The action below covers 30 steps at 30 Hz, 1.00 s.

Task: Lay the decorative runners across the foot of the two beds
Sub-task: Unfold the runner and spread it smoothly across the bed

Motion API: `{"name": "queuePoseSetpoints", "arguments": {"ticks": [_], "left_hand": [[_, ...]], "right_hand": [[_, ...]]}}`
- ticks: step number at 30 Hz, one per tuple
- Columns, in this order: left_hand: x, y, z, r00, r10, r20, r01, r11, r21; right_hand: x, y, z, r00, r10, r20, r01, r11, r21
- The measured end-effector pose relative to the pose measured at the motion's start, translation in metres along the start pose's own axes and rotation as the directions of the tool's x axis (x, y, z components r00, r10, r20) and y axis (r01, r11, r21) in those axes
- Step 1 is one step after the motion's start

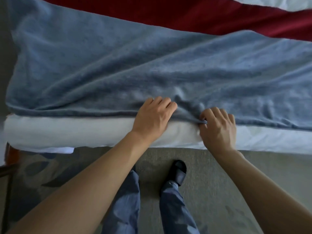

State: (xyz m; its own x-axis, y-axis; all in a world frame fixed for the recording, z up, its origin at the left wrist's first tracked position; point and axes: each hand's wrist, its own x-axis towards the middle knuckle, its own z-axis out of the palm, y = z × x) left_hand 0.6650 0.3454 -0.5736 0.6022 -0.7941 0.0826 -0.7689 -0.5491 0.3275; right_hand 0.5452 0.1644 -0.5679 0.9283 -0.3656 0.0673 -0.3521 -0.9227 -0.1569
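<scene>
Your left hand point(152, 119) rests on the near edge of the blue runner point(135, 68), fingers curled; whether its grip holds cloth cannot be told. At 3 o'clock of it, your right hand point(219, 130) pinches the hem. The red runner point(185, 16) lies at 12 o'clock, across the bed point(67, 132).

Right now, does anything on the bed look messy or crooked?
Yes. The blue runner is rumpled: folds fan out from its near edge, where the right hand pinches a bunch of cloth and the left hand grips it too. The red runner behind it slants across the bed instead of lying square.
</scene>
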Motion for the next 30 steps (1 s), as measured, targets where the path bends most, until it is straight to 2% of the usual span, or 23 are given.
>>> {"name": "queuePoseSetpoints", "arguments": {"ticks": [5, 10, 13, 15, 20, 22, 25, 30], "left_hand": [[-0.033, 0.034, 0.009, 0.994, 0.039, 0.099, -0.044, 0.998, 0.044], [-0.011, 0.041, 0.008, 0.995, -0.072, 0.070, 0.071, 0.997, 0.018], [-0.025, 0.037, 0.008, 0.996, -0.063, 0.060, 0.063, 0.998, 0.003], [-0.039, 0.018, 0.000, 0.992, -0.111, 0.054, 0.111, 0.994, 0.004], [-0.083, -0.073, -0.038, 0.968, -0.230, 0.096, 0.231, 0.973, 0.008], [-0.104, -0.122, -0.058, 0.959, -0.271, 0.085, 0.270, 0.963, 0.028], [-0.126, -0.198, -0.086, 0.940, -0.337, 0.046, 0.333, 0.940, 0.081], [-0.153, -0.284, -0.113, 0.927, -0.373, -0.040, 0.374, 0.928, 0.008]], "right_hand": [[-0.036, 0.018, -0.005, 0.991, -0.112, 0.074, 0.110, 0.994, 0.027], [-0.018, 0.016, -0.011, 0.994, -0.107, 0.038, 0.103, 0.991, 0.089], [-0.022, -0.001, -0.012, 0.978, -0.188, 0.092, 0.178, 0.978, 0.106], [-0.019, -0.022, -0.012, 0.965, -0.234, 0.123, 0.219, 0.968, 0.124], [0.020, -0.116, -0.002, 0.906, -0.378, 0.191, 0.331, 0.913, 0.237], [0.050, -0.168, 0.006, 0.900, -0.408, 0.152, 0.360, 0.894, 0.268], [0.104, -0.250, 0.025, 0.886, -0.457, 0.071, 0.427, 0.867, 0.256], [0.160, -0.374, 0.052, 0.818, -0.560, 0.134, 0.525, 0.821, 0.223]]}}
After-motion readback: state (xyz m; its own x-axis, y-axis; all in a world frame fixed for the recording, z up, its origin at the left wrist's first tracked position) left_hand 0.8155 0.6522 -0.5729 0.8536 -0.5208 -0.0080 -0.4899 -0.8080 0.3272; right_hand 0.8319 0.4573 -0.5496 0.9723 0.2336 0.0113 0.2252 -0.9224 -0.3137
